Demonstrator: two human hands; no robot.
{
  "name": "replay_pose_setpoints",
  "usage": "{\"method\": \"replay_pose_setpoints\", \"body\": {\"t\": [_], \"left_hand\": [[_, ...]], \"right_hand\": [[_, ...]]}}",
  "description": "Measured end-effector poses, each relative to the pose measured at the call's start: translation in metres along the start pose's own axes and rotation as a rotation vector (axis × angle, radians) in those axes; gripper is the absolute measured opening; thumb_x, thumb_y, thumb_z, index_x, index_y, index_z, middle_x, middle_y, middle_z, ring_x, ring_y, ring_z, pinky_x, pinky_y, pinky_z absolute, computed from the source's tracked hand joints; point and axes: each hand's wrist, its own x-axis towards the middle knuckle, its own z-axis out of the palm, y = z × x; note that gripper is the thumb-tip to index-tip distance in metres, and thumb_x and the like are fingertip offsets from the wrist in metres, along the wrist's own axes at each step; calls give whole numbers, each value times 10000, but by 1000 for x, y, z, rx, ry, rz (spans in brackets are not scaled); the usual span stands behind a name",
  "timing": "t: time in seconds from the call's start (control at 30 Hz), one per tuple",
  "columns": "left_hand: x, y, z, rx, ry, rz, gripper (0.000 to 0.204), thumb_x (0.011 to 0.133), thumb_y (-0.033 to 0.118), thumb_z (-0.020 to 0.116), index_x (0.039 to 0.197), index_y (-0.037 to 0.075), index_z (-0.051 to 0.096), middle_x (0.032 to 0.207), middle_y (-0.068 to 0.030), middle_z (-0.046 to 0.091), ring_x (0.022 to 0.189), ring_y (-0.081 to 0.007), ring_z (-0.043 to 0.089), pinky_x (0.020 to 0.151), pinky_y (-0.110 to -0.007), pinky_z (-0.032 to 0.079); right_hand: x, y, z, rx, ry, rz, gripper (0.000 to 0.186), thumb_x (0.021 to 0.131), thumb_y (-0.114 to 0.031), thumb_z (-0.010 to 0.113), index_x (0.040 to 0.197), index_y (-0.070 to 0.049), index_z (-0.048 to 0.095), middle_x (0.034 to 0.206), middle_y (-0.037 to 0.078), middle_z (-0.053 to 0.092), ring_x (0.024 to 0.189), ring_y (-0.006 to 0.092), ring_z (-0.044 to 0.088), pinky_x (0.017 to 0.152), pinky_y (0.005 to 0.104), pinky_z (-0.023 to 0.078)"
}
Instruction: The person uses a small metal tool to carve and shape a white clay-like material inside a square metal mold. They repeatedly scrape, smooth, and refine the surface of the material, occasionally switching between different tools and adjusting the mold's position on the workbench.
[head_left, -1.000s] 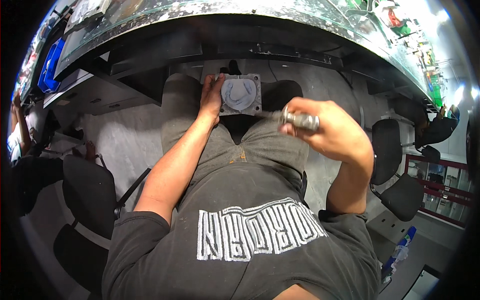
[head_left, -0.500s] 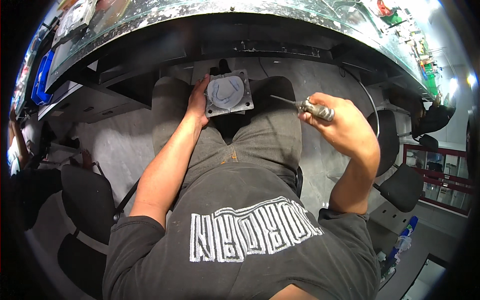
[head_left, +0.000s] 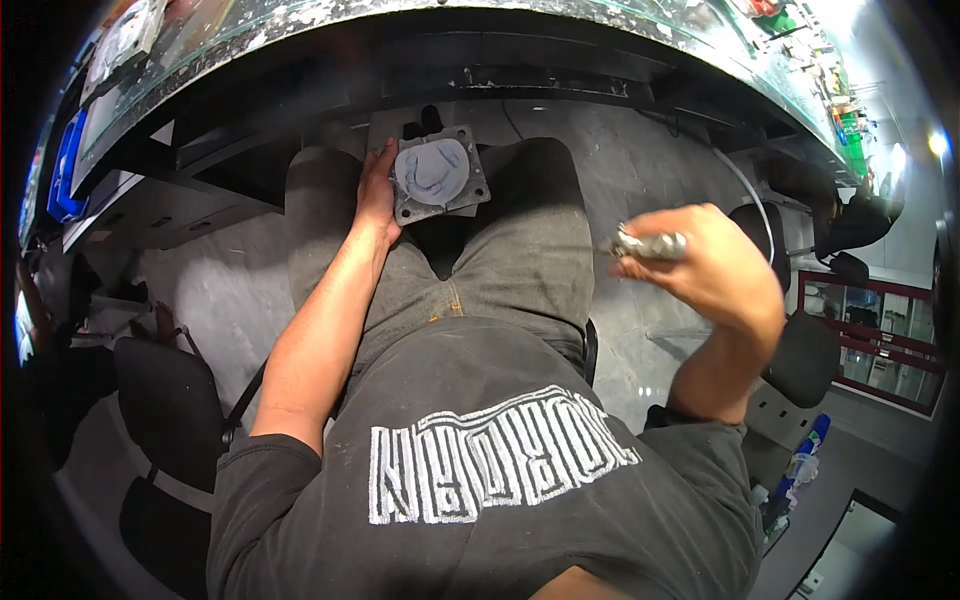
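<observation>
My left hand point(head_left: 377, 195) grips the left edge of a square grey metal dental flask half point(head_left: 473, 200) with holes at its corners. Its round filling of pale plaster point(head_left: 412, 170) bears a bluish, horseshoe-shaped dental arch point(head_left: 433, 188). The flask is held above the gap between my thighs, face up. Off to the right, well apart from it, my right hand point(head_left: 705, 262) is closed around a short metallic-looking tool point(head_left: 655, 246) with a mottled, shiny body. The tool's front end is blurred, and its thin tip cannot be made out now.
A dark-edged, glass-topped workbench point(head_left: 480, 22) curves across the far side. A grey hose point(head_left: 752, 185) hangs from it at right, passing behind my right hand. A black chair point(head_left: 170, 385) stands at left, another point(head_left: 805, 360) at right. A blue tray point(head_left: 68, 165) is at far left.
My right hand and the tool have moved right and slightly nearer to me, away from the flask. The flask and left hand appear shifted a little left and tilted somewhat.
</observation>
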Motion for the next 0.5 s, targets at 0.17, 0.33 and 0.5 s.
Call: {"method": "replay_pose_setpoints", "body": {"t": [0.17, 0.33, 0.5], "left_hand": [[2, -1, 4, 28, -7, 36, 444, 1078, 390, 665, 1361, 80, 520, 1304, -121, 647, 1216, -229, 670, 1021, -393, 574], [18, -16, -15, 138, -40, 174, 282, 1075, 355, 694, 1205, 121, 603, 1169, -17, 630, 1098, -122, 586, 979, -293, 467], [2, -8, 5, 171, -13, 181, 222, 1078, 294, 709, 1124, 112, 590, 1104, -1, 623, 1032, -104, 571, 929, -278, 465]], "right_hand": [[22, -13, 29, 178, 186, -160, 288, 916, -346, 844, 1070, -120, 755, 880, 131, 771, 835, 374, 746, 723, 433, 562], [41, -36, 32, 299, 149, -253, 260, 951, -315, 813, 1037, -80, 742, 918, 132, 775, 846, 369, 752, 719, 433, 561], [39, -40, 24, 258, 141, -382, 242, 944, -297, 821, 993, -82, 723, 866, 118, 760, 821, 366, 751, 683, 441, 550]]}}
